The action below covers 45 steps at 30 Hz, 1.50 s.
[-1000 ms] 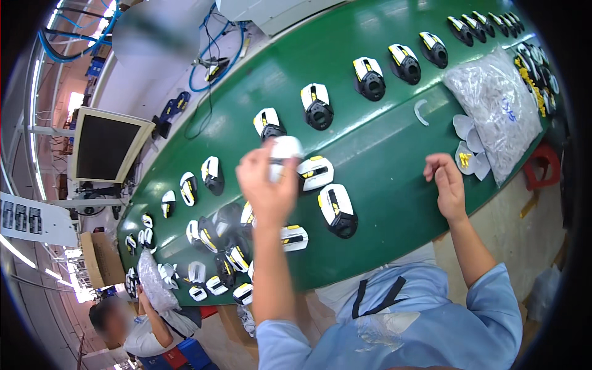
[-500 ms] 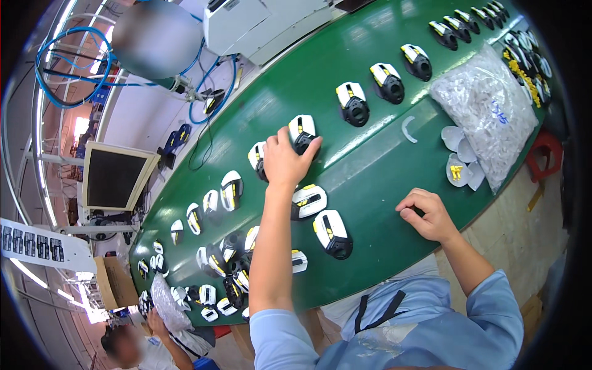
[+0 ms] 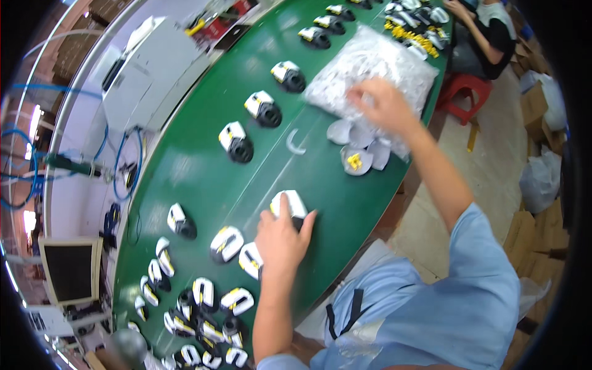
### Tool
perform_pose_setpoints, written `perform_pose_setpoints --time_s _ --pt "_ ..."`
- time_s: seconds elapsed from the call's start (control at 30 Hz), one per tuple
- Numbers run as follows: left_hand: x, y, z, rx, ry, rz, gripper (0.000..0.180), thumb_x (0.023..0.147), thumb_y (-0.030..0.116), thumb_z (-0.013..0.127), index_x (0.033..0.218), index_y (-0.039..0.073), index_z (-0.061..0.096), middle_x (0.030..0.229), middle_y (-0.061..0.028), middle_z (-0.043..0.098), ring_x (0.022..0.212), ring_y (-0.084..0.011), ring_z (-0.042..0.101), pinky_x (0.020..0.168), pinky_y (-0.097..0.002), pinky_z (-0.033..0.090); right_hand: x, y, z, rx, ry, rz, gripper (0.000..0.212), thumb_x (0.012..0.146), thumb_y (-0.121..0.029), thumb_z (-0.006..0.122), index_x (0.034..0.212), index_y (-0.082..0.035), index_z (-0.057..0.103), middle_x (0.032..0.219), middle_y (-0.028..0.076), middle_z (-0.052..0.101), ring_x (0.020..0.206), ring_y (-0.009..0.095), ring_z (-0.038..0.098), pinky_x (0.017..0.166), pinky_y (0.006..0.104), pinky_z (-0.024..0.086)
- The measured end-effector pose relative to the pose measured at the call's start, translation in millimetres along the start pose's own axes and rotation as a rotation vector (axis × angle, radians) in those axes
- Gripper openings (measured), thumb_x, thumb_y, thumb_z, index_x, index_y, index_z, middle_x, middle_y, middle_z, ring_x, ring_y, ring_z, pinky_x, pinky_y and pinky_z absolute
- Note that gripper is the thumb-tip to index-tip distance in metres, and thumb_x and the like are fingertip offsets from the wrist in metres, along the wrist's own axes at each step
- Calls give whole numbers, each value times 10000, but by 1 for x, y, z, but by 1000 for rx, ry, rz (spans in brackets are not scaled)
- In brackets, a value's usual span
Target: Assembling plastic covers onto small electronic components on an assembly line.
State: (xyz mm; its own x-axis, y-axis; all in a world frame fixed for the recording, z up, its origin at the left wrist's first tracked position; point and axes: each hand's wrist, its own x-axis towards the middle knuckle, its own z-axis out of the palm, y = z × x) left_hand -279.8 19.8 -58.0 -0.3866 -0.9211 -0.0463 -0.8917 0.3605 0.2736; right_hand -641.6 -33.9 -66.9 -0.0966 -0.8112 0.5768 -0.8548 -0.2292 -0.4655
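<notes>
My left hand (image 3: pixel 282 237) is closed over a white and black plastic housing with yellow accents (image 3: pixel 290 202), which rests on the green table. Its fingers lie over the top and side of the housing and hide part of it. Two similar housings sit just to the left: one white-topped housing (image 3: pixel 227 245), and another (image 3: pixel 250 260) partly covered by my hand. Farther away, my right hand (image 3: pixel 383 106) is over a clear plastic bag of small white pieces (image 3: pixel 376 58). The right hand is smeared by motion, so its grip is unclear.
White cups (image 3: pixel 359 148), one with yellow parts (image 3: pixel 354 161), stand below the bag. A curved white strip (image 3: pixel 295 142) lies mid-table. More housings (image 3: pixel 235 142) line the far side; a pile (image 3: pixel 206 314) is at lower left. A person (image 3: pixel 484 37) sits near a red stool (image 3: pixel 462 97).
The view has shifted right. My left hand has brought a housing from the far row nearer to me. My right hand has gone from the near table edge to the bag.
</notes>
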Motion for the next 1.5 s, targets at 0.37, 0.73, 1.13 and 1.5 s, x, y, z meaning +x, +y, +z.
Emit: perform_pose_setpoints --time_s 0.37,0.73,1.13,1.5 --pt "-8 -3 5 -113 13 410 973 761 602 919 1496 43 614 1391 -221 596 1256 -408 549 1055 -519 466 39 61 2 -246 -472 -116 222 904 -236 795 1084 -105 788 919 101 785 901 327 714 850 466 571" --pt "-34 -3 66 -279 213 333 722 814 334 927 1375 -11 632 1332 -215 629 1242 -442 559 1089 -541 450 55 52 -9 -153 -595 -127 178 902 -239 786 971 -75 782 931 116 807 860 331 767 787 450 600" --pt "-42 -3 67 -344 278 318 738 792 286 948 1372 -31 618 1315 -231 638 1239 -462 573 1080 -542 475 -50 -88 7 983 -67 297 145 1037 -54 762 1156 28 758 1068 60 778 994 115 700 888 290 571" --pt "-46 -5 75 -346 358 289 768 793 250 933 1465 40 627 1301 -198 629 1216 -438 569 1040 -534 485 -157 -154 45 664 -300 266 119 878 -51 863 990 -42 825 936 70 775 854 242 675 710 365 523"
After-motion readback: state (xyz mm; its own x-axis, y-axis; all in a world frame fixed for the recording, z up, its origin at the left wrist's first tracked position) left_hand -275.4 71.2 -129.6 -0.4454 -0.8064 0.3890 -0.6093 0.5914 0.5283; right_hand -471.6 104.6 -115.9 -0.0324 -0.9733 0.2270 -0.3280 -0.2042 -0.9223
